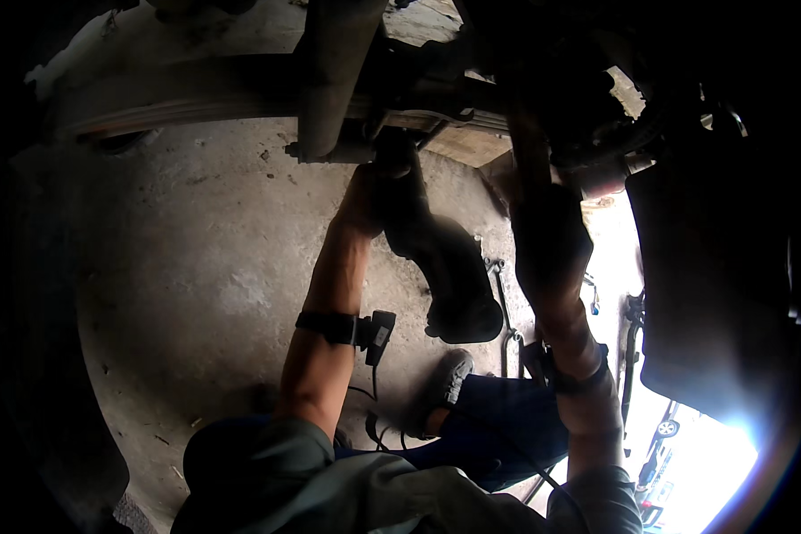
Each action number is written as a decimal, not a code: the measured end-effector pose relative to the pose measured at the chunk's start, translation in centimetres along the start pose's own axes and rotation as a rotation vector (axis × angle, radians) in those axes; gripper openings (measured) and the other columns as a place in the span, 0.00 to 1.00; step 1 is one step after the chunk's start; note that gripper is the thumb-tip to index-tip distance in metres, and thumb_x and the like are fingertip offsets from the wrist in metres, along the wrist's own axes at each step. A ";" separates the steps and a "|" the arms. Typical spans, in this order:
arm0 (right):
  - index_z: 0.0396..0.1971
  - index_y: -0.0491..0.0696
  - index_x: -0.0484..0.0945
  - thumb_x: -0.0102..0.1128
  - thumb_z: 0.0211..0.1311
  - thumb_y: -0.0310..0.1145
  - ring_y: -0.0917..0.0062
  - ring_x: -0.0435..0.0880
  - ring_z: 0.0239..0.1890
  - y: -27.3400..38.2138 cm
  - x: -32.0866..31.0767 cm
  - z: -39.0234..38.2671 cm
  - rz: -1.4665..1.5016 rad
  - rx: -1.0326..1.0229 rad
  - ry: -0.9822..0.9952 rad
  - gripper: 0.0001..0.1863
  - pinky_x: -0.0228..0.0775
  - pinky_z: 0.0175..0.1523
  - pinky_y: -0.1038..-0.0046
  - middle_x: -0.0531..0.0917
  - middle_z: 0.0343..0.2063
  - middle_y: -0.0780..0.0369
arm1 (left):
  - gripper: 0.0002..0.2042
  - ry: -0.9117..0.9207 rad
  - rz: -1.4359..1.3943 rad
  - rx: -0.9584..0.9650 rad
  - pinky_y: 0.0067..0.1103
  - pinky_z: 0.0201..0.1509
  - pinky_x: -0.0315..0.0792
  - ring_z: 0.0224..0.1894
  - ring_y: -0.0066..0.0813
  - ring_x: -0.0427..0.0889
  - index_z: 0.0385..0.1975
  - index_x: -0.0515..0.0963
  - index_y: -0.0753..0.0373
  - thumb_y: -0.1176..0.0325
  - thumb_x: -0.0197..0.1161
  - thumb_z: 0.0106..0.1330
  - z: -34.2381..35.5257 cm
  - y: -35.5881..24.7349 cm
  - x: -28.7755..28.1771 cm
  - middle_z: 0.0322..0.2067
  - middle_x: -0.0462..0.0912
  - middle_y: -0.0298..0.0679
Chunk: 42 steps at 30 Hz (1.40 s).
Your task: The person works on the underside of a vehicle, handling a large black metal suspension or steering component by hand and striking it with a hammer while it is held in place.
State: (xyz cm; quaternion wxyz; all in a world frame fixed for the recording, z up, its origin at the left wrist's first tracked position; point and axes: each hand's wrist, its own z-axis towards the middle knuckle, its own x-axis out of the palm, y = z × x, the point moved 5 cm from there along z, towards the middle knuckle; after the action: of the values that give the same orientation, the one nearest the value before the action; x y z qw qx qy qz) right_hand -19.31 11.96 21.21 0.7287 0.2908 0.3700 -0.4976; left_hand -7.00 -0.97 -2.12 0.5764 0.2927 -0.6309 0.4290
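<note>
My left hand [365,198] is raised with its fingers wrapped at the upper end of a dark, curved metal part [440,267], which hangs below a leaf spring [196,107] and a vertical grey cylinder [334,80]. My right hand [550,240], in deep shadow to the right of that part, looks closed around a dark, elongated object reaching upward; what it is and the exact position of the fingers are hard to make out. Both wrists wear dark straps, the left one with a small device and cable.
Concrete floor [187,267] lies below, with wrenches [500,303] near my shoe [454,378]. A brown block [472,142] sits behind the spring. A large dark body [712,294] fills the right side, and a car [663,445] shows in bright light at the lower right.
</note>
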 end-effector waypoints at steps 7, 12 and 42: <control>0.46 0.38 0.76 0.64 0.61 0.28 0.56 0.82 0.31 0.3 0.7 1.9 -0.115 -0.058 -0.050 0.15 0.77 0.35 0.65 0.80 0.35 0.51 | 0.18 -0.031 0.036 0.007 0.29 0.43 0.82 0.39 0.35 0.84 0.48 0.75 0.71 0.74 0.66 0.58 -0.5 -0.1 0.8 0.39 0.82 0.44; 0.39 0.39 0.76 0.57 0.62 0.27 0.57 0.82 0.32 -0.1 2.4 2.4 -0.285 -0.230 0.124 0.08 0.77 0.30 0.63 0.79 0.32 0.51 | 0.17 -0.062 0.072 -0.027 0.30 0.42 0.82 0.38 0.36 0.84 0.47 0.75 0.72 0.72 0.65 0.59 -0.6 -0.7 0.2 0.38 0.82 0.45; 0.29 0.39 0.75 0.59 0.53 0.23 0.63 0.78 0.25 0.9 4.7 3.2 -0.327 -0.251 0.137 0.05 0.71 0.28 0.65 0.76 0.29 0.53 | 0.27 -0.070 0.118 0.017 0.25 0.57 0.71 0.53 0.30 0.76 0.56 0.73 0.69 0.72 0.68 0.54 -0.5 0.1 0.3 0.50 0.77 0.39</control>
State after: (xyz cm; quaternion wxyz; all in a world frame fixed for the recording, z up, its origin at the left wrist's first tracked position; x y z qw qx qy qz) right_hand -16.60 7.30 19.19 0.6419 0.1669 0.5198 -0.5384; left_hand -6.85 -0.48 -1.87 0.5250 0.2747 -0.6634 0.4570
